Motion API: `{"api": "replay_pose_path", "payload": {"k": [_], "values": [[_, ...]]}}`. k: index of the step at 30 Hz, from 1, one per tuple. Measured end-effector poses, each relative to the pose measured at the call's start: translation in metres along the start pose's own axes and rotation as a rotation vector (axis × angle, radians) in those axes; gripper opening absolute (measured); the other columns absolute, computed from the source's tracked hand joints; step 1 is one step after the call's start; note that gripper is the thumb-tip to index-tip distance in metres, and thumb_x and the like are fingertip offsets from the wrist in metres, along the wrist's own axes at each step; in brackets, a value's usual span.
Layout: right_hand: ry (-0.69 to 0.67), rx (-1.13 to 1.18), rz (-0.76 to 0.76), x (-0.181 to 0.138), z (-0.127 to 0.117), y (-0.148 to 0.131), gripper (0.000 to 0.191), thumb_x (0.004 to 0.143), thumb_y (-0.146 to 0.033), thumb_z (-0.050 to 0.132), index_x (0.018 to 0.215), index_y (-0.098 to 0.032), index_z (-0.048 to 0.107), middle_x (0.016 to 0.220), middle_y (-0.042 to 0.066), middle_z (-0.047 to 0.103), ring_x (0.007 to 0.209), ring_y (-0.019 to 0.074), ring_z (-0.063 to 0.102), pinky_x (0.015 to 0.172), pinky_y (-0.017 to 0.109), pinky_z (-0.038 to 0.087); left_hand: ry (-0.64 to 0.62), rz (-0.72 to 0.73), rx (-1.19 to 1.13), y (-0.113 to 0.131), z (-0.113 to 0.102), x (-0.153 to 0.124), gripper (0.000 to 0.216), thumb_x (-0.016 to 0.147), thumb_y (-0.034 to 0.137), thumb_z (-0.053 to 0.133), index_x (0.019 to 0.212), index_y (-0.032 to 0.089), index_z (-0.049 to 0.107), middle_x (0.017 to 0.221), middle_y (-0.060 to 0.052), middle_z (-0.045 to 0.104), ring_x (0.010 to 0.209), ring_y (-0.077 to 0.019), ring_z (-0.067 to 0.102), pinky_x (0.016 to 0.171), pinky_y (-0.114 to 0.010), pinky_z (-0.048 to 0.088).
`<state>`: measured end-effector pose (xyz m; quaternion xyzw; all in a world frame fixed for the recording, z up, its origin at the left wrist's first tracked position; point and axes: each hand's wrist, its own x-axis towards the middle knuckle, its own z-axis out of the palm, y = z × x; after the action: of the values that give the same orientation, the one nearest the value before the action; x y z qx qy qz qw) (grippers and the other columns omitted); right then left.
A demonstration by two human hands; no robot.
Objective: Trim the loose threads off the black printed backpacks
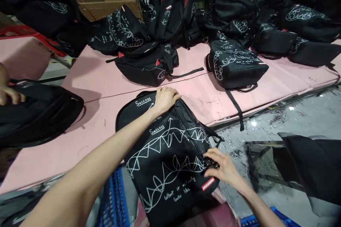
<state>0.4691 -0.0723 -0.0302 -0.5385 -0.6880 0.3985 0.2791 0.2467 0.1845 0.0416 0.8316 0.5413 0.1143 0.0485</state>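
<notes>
A black backpack point(170, 159) with white scribble print and the word "Success" lies at the near edge of the pink table point(101, 88). My left hand point(164, 99) grips its top edge, fingers curled over the fabric. At the bag's lower right side, my right hand point(222, 168) pinches the zipper pull, just above a small red label point(208, 183).
Several more black printed backpacks point(234, 64) lie across the back of the table. Another person's hand point(7, 90) holds a black bag point(37, 113) at the left. A blue crate point(114, 198) sits below me. A cardboard box point(106, 5) stands behind. Grey floor with scraps is at right.
</notes>
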Motion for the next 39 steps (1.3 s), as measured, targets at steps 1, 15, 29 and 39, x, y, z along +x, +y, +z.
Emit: {"api": "replay_pose_path", "payload": {"k": [1,15,29,39], "values": [[-0.016,-0.068,0.015,-0.009,0.003,0.001,0.038,0.068,-0.030,0.070,0.105,-0.026,0.062,0.103,0.005,0.060,0.083,0.0197,0.060,0.070,0.029,0.046,0.074,-0.006,-0.030,0.003,0.001,-0.006,0.029,0.085,0.034,0.044,0.098,0.015,0.061,0.103,-0.011,0.062,0.102,-0.0260,0.050,0.091,-0.042,0.032],[-0.012,-0.212,-0.103,-0.007,0.004,0.020,0.025,0.080,-0.016,0.053,0.104,-0.022,0.052,0.100,0.006,0.055,0.081,0.0164,0.057,0.064,0.025,0.043,0.176,0.772,-0.129,0.136,0.088,-0.278,0.024,0.087,0.020,0.044,0.103,0.020,0.062,0.124,0.001,0.057,0.119,-0.0161,0.045,0.106,-0.031,0.027],[0.132,-0.355,-0.449,0.016,0.003,0.029,0.023,0.083,-0.004,0.041,0.094,-0.019,0.055,0.077,0.003,0.057,0.064,0.0122,0.054,0.054,0.021,0.040,0.196,0.814,-0.004,0.129,0.108,-0.282,0.029,0.087,0.024,0.049,0.115,0.021,0.056,0.145,0.000,0.031,0.130,-0.0216,0.031,0.111,-0.043,0.013],[0.056,-0.396,-0.535,0.114,-0.011,0.005,0.017,0.084,-0.010,0.046,0.091,-0.017,0.059,0.082,0.003,0.059,0.069,0.0119,0.053,0.057,0.020,0.035,0.123,0.807,-0.036,0.125,0.110,-0.285,0.030,0.088,0.020,0.046,0.117,0.020,0.055,0.141,-0.002,0.038,0.130,-0.0214,0.032,0.109,-0.041,0.023]]}}
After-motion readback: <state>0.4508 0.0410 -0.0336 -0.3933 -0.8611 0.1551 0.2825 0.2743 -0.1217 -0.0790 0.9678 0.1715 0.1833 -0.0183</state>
